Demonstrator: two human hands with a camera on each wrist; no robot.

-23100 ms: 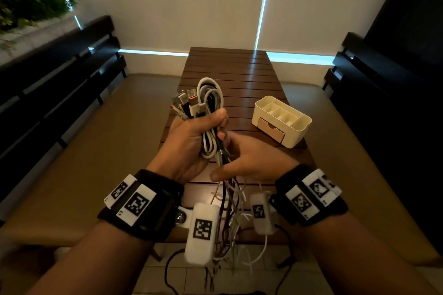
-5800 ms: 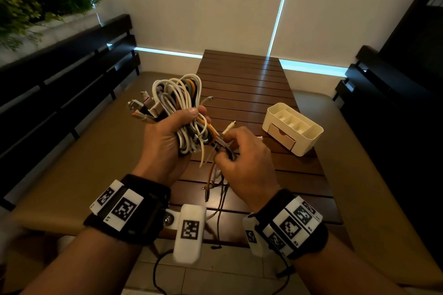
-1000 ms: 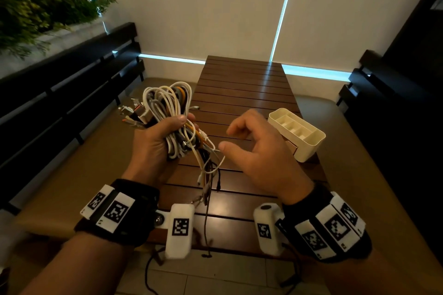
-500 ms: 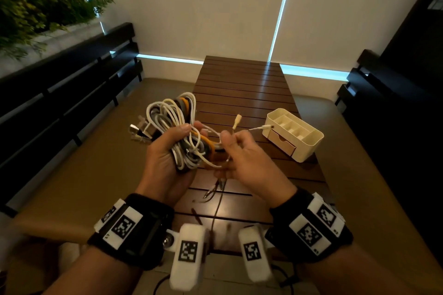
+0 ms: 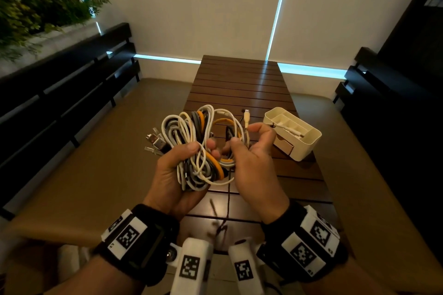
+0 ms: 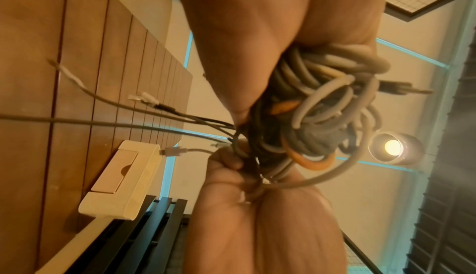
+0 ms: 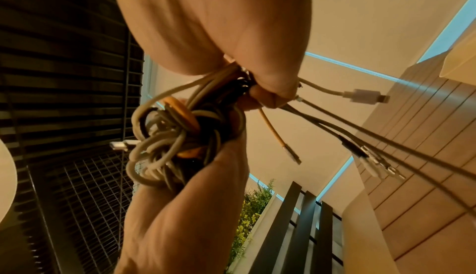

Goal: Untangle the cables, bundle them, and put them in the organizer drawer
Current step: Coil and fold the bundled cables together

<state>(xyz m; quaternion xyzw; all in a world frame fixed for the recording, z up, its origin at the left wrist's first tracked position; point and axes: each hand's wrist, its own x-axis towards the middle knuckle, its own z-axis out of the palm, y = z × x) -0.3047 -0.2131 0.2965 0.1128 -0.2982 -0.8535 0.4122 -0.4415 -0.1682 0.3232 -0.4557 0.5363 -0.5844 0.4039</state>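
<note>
Both hands are clenched on cables: the left hand [image 5: 178, 170] on the coiled bundle [image 5: 196, 141], the right hand [image 5: 251, 160] on loose ends at its 3 o'clock; if jerked, coils could be pulled free.

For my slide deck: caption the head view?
Both hands, left hand and right hand, grip tangled cables above table.

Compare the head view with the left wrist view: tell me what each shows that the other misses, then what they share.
Only the head view shows the organizer's open top compartments, the plants at the upper left and the tagged wristbands. Only the left wrist view shows a lit ceiling lamp and a white-tipped loose cable end hanging in front of the table. Both show the left hand gripping the cable bundle, the right hand holding strands beside it, and the closed drawer front.
</note>
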